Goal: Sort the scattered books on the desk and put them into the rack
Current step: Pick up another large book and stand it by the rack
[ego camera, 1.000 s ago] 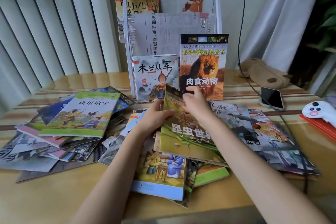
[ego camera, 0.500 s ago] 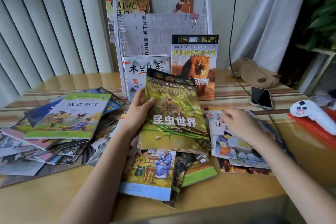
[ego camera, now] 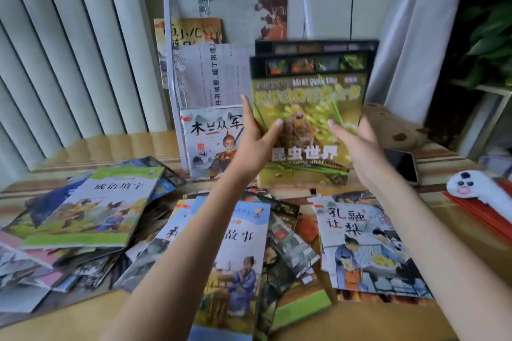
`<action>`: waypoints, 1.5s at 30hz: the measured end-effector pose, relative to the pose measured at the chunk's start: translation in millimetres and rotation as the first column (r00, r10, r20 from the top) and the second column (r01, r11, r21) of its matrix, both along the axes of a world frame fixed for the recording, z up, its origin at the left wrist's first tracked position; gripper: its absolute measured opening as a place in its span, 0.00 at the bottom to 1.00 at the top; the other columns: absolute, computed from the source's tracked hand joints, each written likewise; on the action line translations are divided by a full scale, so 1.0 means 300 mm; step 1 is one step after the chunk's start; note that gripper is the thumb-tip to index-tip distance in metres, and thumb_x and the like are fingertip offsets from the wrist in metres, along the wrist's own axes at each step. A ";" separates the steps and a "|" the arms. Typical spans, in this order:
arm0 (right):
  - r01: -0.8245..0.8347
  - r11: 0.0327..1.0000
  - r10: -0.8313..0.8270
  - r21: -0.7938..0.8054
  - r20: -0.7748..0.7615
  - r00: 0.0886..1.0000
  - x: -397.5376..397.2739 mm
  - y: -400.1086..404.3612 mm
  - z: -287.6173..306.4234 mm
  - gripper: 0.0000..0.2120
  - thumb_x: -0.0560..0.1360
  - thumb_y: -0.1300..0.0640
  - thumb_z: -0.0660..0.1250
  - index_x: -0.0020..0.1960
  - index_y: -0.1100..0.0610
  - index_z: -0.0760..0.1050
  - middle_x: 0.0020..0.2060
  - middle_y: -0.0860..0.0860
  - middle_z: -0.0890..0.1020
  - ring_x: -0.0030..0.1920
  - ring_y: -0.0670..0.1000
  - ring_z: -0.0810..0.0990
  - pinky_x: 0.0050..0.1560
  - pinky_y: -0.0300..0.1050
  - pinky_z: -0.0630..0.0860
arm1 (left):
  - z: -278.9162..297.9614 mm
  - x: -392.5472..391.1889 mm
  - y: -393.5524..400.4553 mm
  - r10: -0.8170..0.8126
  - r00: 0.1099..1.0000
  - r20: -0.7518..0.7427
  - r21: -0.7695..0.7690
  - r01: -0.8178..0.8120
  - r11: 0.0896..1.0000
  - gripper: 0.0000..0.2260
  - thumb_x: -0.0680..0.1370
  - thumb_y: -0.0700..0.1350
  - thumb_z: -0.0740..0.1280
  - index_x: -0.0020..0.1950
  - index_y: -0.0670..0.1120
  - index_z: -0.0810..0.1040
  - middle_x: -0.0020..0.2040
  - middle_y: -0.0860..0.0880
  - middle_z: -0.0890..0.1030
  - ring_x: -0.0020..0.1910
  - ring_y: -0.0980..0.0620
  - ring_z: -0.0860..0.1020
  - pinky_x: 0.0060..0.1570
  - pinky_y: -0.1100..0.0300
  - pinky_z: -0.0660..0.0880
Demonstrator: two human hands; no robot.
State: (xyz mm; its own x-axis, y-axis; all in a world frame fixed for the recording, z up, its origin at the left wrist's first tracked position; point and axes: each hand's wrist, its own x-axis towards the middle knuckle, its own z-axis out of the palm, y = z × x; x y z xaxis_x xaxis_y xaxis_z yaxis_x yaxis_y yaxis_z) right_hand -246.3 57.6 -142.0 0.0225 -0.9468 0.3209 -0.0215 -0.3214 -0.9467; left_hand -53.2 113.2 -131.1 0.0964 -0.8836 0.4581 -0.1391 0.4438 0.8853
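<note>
I hold a green insect book upright at the foot of the white wire rack, in front of a same-sized book whose dark top edge shows behind it. My left hand grips its left edge, thumb on the cover. My right hand grips its right edge, thumb on the cover. A white warrior picture book stands in the rack to the left. Several books lie scattered across the desk, among them one with a seated figure and one with two children.
Newspapers and a yellow book fill the rack's upper tiers. A phone and a brown plush toy lie at the right, with a white controller on red folders. Vertical blinds hang at the left.
The green book went from tilted above the pile to upright at the rack, covering the lion book. My right hand left the right-hand books and took its right edge.
</note>
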 end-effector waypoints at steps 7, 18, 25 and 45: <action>0.136 0.990 -0.113 0.030 -0.398 0.910 -0.076 -0.066 -0.179 0.30 0.76 0.46 0.64 0.71 0.59 0.58 0.70 0.54 0.67 0.69 0.55 0.67 0.67 0.58 0.66 | -0.215 -0.044 -0.087 0.076 0.962 0.263 0.106 -0.107 0.989 0.22 0.75 0.29 0.61 0.60 0.47 0.54 0.55 0.47 0.73 0.59 0.44 0.74 0.53 0.58 0.71; 0.332 0.936 -0.349 -0.114 -0.407 0.844 0.089 -0.242 -0.231 0.29 0.77 0.56 0.65 0.73 0.58 0.55 0.67 0.59 0.68 0.66 0.56 0.67 0.55 0.42 0.65 | -0.259 -0.026 -0.258 0.427 0.738 0.523 -0.117 -0.434 0.893 0.38 0.73 0.25 0.56 0.76 0.37 0.38 0.66 0.34 0.60 0.63 0.37 0.63 0.66 0.56 0.56; 0.354 0.932 -0.327 -0.082 -0.610 0.722 0.087 -0.293 -0.320 0.25 0.79 0.56 0.62 0.73 0.57 0.61 0.62 0.61 0.70 0.63 0.61 0.68 0.61 0.50 0.67 | -0.290 -0.020 -0.290 0.456 0.620 0.638 -0.093 -0.526 0.845 0.38 0.73 0.26 0.56 0.76 0.38 0.37 0.69 0.36 0.58 0.65 0.36 0.60 0.68 0.51 0.54; 0.392 0.890 -0.448 -0.233 -0.610 0.654 0.093 -0.285 -0.316 0.23 0.76 0.58 0.66 0.70 0.55 0.65 0.50 0.60 0.77 0.51 0.61 0.76 0.41 0.46 0.69 | -0.277 0.016 -0.280 0.374 0.838 0.397 0.026 -0.418 0.908 0.41 0.69 0.27 0.62 0.78 0.42 0.49 0.63 0.39 0.61 0.62 0.39 0.63 0.62 0.59 0.59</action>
